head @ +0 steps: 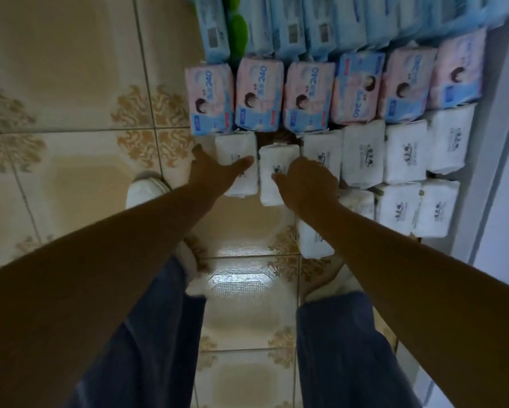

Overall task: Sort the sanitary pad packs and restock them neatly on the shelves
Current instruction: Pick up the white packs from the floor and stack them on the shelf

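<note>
The left hand [215,172] is open with its fingers spread. Its thumb lies across the leftmost white pack [235,145] and a finger points past that pack's left edge. The right hand [306,184] rests, back up, on the second white pack [272,160], which sits slightly below its neighbours. The thumb touches the wrapper, but the fingers are hidden beyond the knuckles, so I cannot tell whether it grips.

These two packs start a row of white packs [362,154] laid on the tiled floor [71,83], with a shorter white row [394,207] below it. Above them are the pink-and-blue packs [259,95] marked 240, then the pale blue packs [288,30]. A white shoe [143,189] stands left of the left forearm.
</note>
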Demonstrator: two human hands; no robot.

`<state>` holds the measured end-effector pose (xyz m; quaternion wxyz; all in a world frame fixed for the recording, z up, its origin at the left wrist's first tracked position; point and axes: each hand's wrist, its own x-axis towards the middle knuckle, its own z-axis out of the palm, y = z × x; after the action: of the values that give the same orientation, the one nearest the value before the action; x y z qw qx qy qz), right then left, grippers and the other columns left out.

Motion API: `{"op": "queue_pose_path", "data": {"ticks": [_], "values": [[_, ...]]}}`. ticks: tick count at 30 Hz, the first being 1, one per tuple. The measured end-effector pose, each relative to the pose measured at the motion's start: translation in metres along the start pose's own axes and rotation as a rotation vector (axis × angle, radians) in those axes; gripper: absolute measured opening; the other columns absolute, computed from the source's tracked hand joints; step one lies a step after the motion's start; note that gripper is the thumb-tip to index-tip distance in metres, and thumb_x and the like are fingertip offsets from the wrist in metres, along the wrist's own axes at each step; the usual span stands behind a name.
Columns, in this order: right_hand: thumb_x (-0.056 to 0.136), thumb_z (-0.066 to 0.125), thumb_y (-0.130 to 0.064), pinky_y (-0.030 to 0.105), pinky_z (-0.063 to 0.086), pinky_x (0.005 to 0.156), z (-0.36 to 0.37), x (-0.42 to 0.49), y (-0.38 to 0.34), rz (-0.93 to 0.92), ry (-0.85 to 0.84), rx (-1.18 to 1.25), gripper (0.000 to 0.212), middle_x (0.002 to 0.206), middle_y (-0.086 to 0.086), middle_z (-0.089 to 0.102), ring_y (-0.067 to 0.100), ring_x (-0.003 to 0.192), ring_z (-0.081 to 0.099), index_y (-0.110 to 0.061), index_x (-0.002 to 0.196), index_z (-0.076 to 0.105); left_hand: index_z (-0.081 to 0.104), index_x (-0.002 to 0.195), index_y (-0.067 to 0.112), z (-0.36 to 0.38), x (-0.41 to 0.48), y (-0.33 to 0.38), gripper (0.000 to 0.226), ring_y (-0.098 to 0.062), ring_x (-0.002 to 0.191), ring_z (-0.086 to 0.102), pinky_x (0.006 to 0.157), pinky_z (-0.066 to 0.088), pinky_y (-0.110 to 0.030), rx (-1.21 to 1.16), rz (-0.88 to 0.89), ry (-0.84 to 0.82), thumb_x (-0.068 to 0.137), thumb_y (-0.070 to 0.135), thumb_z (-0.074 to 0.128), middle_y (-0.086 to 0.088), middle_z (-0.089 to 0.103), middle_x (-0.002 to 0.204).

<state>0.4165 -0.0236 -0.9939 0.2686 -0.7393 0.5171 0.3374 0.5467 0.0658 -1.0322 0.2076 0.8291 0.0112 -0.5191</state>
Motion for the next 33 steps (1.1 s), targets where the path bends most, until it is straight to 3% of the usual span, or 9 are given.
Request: {"op": "queue_pose_path", "data": {"ticks": [5,7,11,14,18,22,25,28,33], "values": [[0.101,0.042,-0.032,0.036,0.039,0.075,0.014,0.005,0.002,-0.080,0.027,-0.028,0.023,0.108,0.011,0.062,0.032,0.104,0.059,-0.014,0.114,0.050,0.049,0.131,0.012,-0.005,0.032,-0.013,0.118,-0.022,0.111,0.061,0.093,0.053,-0.045,-0.022,0.029,-0.153,0.030,0.067,0.078,-0.005,0.061,0.125],[0.101,0.040,-0.029,0.036,0.039,0.074,0.007,-0.007,0.011,-0.124,-0.010,0.053,0.014,0.095,0.012,0.058,0.030,0.091,0.057,-0.017,0.095,0.045,0.046,0.131,0.011,-0.012,0.010,-0.010,0.106,-0.025,0.112,0.060,0.091,0.053,-0.049,-0.078,-0.018,-0.157,0.043,0.055,0.086,-0.007,0.060,0.126],[0.100,0.047,-0.028,0.031,0.034,0.069,-0.039,-0.057,0.028,-0.201,-0.068,0.242,0.033,0.087,0.012,0.043,0.027,0.080,0.050,-0.019,0.070,0.034,0.049,0.129,0.006,-0.037,-0.060,0.001,0.072,-0.022,0.109,0.061,0.088,0.053,-0.040,-0.176,-0.071,-0.184,0.070,0.028,0.084,-0.006,0.060,0.124],[0.098,0.053,-0.024,0.027,0.038,0.076,-0.098,-0.122,0.034,-0.307,-0.063,0.308,0.022,0.101,0.007,0.040,0.021,0.088,0.047,-0.014,0.082,0.041,0.059,0.118,0.008,-0.064,-0.133,0.026,0.052,-0.021,0.102,0.064,0.080,0.051,-0.031,-0.227,-0.037,-0.274,0.075,0.026,0.081,-0.006,0.065,0.117],[0.091,0.064,-0.015,0.013,0.036,0.074,-0.195,-0.229,0.021,-0.396,0.080,0.518,0.029,0.099,-0.004,0.043,0.004,0.084,0.047,-0.023,0.073,0.043,0.059,0.121,0.010,-0.113,-0.242,0.083,0.074,-0.017,0.095,0.069,0.073,0.056,-0.030,-0.388,0.056,-0.317,0.058,0.038,0.087,-0.005,0.069,0.110],[0.084,0.072,-0.015,0.032,0.053,0.081,-0.294,-0.335,-0.004,-0.302,0.237,0.865,0.032,0.102,-0.006,0.051,0.011,0.100,0.058,-0.025,0.093,0.043,0.064,0.106,0.021,-0.167,-0.353,0.149,0.023,-0.012,0.088,0.070,0.076,0.058,-0.033,-0.555,0.226,-0.394,0.085,0.014,0.070,0.004,0.074,0.095],[0.077,0.080,-0.025,0.032,0.055,0.088,-0.354,-0.410,-0.026,-0.287,0.405,1.030,0.069,0.122,-0.011,0.051,0.009,0.111,0.059,-0.023,0.127,0.034,0.052,0.133,0.015,-0.203,-0.428,0.195,0.061,-0.024,0.104,0.066,0.085,0.056,-0.040,-0.635,0.321,-0.487,0.079,0.037,0.072,-0.007,0.067,0.117],[0.061,0.086,-0.046,0.038,0.054,0.092,-0.397,-0.475,-0.043,-0.255,0.593,1.031,0.100,0.131,-0.007,0.049,0.009,0.116,0.056,-0.026,0.139,0.027,0.046,0.138,0.015,-0.231,-0.488,0.232,0.077,-0.031,0.112,0.062,0.093,0.051,-0.049,-0.634,0.384,-0.622,0.074,0.052,0.066,-0.012,0.063,0.126],[0.067,0.084,-0.031,0.043,0.053,0.093,-0.424,-0.563,-0.053,-0.128,0.836,1.177,0.086,0.128,-0.005,0.052,0.009,0.114,0.057,-0.028,0.135,0.032,0.048,0.135,0.027,-0.265,-0.556,0.261,0.079,-0.028,0.113,0.063,0.099,0.046,-0.056,-0.450,0.478,-0.794,0.066,0.060,0.067,-0.004,0.065,0.124]]}}
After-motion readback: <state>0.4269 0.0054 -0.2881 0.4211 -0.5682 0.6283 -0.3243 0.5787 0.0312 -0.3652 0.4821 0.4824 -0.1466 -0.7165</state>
